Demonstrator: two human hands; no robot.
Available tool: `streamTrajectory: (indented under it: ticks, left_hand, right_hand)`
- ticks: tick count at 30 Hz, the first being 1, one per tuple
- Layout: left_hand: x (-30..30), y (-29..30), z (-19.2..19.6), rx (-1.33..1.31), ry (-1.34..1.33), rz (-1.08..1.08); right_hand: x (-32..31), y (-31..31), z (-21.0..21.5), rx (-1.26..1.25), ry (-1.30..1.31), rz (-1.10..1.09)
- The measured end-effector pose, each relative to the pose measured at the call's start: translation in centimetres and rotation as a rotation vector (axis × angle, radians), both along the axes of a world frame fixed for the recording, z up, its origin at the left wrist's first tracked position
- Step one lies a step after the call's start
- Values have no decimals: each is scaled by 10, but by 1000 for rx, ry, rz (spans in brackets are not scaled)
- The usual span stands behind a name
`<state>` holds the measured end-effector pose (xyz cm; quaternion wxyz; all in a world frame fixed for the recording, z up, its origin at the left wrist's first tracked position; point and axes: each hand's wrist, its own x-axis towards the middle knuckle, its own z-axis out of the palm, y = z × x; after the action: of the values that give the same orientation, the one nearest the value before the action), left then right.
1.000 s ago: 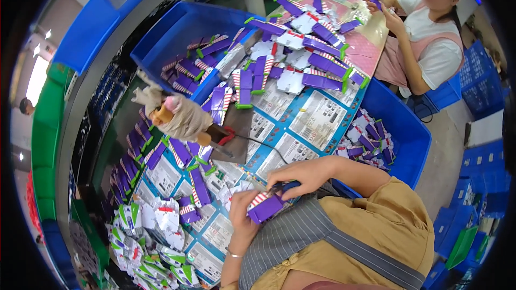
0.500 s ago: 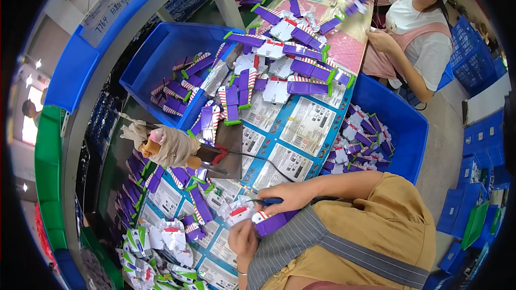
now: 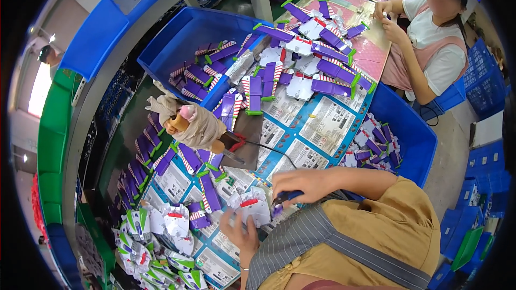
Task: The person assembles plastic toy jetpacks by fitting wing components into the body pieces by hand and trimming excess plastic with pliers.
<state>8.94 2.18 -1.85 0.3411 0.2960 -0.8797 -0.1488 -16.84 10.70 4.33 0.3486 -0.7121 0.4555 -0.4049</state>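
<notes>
My right hand (image 3: 302,183) is closed around a blue-handled tool (image 3: 288,197) and comes in from the right above the table. Directly under the tool shows a small blurred purple patch. My left hand (image 3: 243,234) has its fingers apart at the lower edge of a white plastic part (image 3: 258,209) with a red strip; whether it grips the part I cannot tell. To the left of that part lies a purple toy wing (image 3: 210,192) with red-and-white stripes and a green tip. More white parts (image 3: 176,223) are heaped at the lower left.
A cloth-wrapped holder (image 3: 199,126) stands on the table by a black cord. Purple-winged pieces (image 3: 317,56) pile up beyond. Blue bins stand at the far left (image 3: 177,27) and right (image 3: 422,139). A co-worker (image 3: 438,48) sits at the far right, hands raised.
My left hand has opened from a closed shape and reached to the white part. The purple wing under my right hand is mostly out of sight. The view has shifted slightly.
</notes>
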Motion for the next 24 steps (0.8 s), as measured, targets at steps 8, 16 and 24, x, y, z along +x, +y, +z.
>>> streamTrajectory:
  ticks: [8, 16, 24]
  left_hand:
    - [-14, 1, -7, 1046, 482, 26]
    - [-10, 10, -6, 1055, 355, -19]
    - [-11, 6, 32, 1391, 378, -105]
  right_hand:
    - [27, 10, -60, -287, 527, -227]
    - [26, -3, -49, -367, 563, -104]
    - [40, 2, -40, 21, 218, -210]
